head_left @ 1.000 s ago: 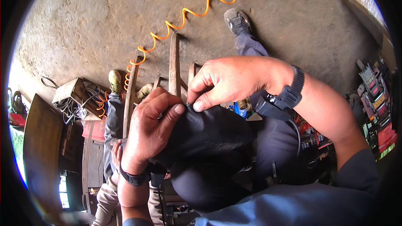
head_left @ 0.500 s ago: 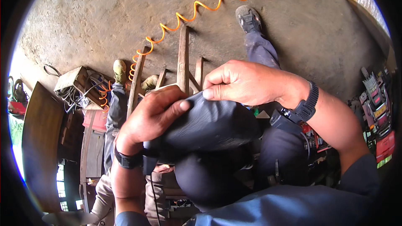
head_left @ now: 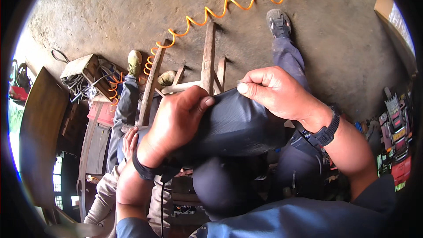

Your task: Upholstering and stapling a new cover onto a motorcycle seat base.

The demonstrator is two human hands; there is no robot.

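Observation:
A black leather-like cover [head_left: 242, 123], stretched smooth over something bulky, lies across the front of my knees. My left hand [head_left: 176, 112] is closed on its upper left edge, the thumb pressing on top. Further right along that edge, my right hand [head_left: 277, 94] pinches the material between thumb and forefinger, drawing a fold in it. What is under the cover is hidden.
Beyond the cover stands a wooden frame with legs [head_left: 208, 57]. A coiled orange hose [head_left: 227, 6] runs over the concrete floor. Another person's hand [head_left: 130, 141] and shoe [head_left: 135, 61] are at left, near a wooden box of cables [head_left: 83, 72]. Tools [head_left: 396, 119] lie at right.
The view has shifted, so the floor things appear further right. Both hands stay on the cover's edge; my left hand is turned more upright. The other person's hand now shows beside my left wrist.

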